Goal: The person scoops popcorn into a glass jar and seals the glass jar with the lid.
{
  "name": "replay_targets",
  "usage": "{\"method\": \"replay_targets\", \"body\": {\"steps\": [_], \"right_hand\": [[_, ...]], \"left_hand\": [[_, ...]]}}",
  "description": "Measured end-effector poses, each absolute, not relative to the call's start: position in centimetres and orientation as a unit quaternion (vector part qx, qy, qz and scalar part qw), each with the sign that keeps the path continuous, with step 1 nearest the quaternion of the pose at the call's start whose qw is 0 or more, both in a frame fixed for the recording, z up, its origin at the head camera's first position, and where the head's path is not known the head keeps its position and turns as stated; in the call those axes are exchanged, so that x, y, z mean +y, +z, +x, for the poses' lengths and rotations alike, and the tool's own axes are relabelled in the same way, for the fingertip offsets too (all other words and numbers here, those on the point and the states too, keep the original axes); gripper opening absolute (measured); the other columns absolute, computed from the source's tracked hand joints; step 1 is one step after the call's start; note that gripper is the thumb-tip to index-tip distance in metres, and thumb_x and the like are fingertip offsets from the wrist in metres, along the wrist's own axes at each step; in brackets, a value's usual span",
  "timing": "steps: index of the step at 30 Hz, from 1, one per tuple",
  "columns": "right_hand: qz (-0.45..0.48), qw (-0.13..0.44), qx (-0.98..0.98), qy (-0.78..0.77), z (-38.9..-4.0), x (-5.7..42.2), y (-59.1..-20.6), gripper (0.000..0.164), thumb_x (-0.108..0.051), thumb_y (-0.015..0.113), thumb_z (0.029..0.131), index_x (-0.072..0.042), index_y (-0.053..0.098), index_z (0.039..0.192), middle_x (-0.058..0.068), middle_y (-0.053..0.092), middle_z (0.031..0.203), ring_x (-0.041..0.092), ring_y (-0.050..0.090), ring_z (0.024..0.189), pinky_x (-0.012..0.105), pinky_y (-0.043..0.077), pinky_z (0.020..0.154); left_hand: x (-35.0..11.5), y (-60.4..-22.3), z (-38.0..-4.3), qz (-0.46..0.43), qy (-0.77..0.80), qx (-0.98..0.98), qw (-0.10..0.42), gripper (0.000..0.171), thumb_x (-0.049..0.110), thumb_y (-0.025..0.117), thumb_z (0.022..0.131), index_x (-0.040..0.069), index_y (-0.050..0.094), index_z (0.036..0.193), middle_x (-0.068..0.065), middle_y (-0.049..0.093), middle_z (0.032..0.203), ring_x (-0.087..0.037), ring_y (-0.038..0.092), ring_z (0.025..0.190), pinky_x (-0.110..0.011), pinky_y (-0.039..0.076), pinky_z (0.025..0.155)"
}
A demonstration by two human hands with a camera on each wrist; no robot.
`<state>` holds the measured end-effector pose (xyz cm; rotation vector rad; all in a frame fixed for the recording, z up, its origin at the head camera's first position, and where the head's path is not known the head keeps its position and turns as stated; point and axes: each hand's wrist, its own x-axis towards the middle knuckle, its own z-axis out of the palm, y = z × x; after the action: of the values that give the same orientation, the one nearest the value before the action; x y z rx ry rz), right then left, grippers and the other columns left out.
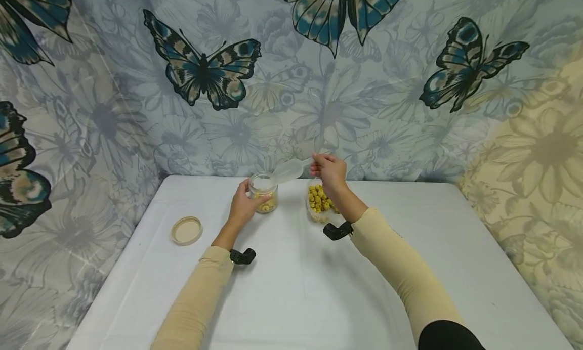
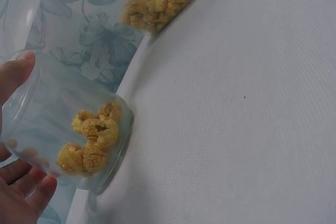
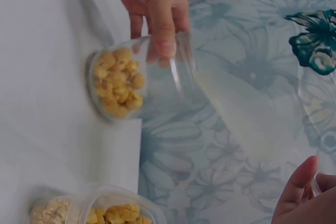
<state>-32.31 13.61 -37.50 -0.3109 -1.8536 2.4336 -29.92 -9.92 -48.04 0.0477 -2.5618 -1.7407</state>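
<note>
My left hand point(image 1: 243, 207) grips a clear round jar point(image 1: 265, 180) from its left side, thumb near the rim and fingers around the wall. Several caramel popcorn pieces point(image 2: 93, 132) lie in the bottom of the jar, which stands upright on the table. With its thumb and fingers, my right hand point(image 1: 330, 174) pinches the handle of a translucent plastic scoop point(image 1: 288, 172). The scoop tilts down to the left, its front edge at the jar's mouth; no popcorn shows in it. Below the right hand stands a clear plastic tub point(image 3: 123, 191) holding more popcorn point(image 1: 320, 198).
A pale round lid point(image 1: 186, 231) lies on the white tablecloth point(image 1: 282, 289), left of the left hand. Butterfly-printed fabric point(image 1: 300, 112) hangs right behind the table's far edge, close to the jar and tub. Small black cameras point(image 1: 243, 256) sit on both wrists.
</note>
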Motion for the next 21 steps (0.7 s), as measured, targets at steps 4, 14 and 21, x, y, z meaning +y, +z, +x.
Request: {"method": "replay_targets", "body": {"steps": [4,14,21], "right_hand": [[-0.1,0.032,-0.601,0.792,-32.2,13.8,-37.3,0.015,-0.015,0.064,0.095,-0.001,0.063,0.099,0.001,0.062,0.067,0.008,0.058,0.053,0.019,0.054,0.054],[-0.105,0.029,-0.582,0.806,-32.2,14.5,-37.6,0.009,-0.014,0.061,0.096,-0.005,0.061,0.098,0.002,0.062,0.068,0.007,0.058,0.052,0.016,0.053,0.052],[-0.105,0.025,-0.579,0.808,-32.2,15.1,-37.2,0.01,-0.014,0.059,0.097,-0.005,0.06,0.1,0.0,0.062,0.068,0.007,0.057,0.053,0.016,0.052,0.052]], "left_hand": [[-9.9,-47.9,-30.0,0.014,-0.566,-0.824,0.026,0.089,0.04,0.078,0.081,0.008,0.032,0.149,-0.016,0.044,0.146,-0.032,0.04,0.137,-0.048,0.037,0.113],[-9.9,-48.2,-30.3,0.01,-0.565,-0.824,0.026,0.09,0.037,0.08,0.079,0.006,0.032,0.148,-0.018,0.043,0.147,-0.034,0.039,0.139,-0.052,0.033,0.115],[-9.9,-48.1,-30.2,-0.002,-0.565,-0.824,0.029,0.091,0.034,0.08,0.079,0.004,0.03,0.149,-0.018,0.041,0.147,-0.035,0.037,0.139,-0.054,0.03,0.116]]}}
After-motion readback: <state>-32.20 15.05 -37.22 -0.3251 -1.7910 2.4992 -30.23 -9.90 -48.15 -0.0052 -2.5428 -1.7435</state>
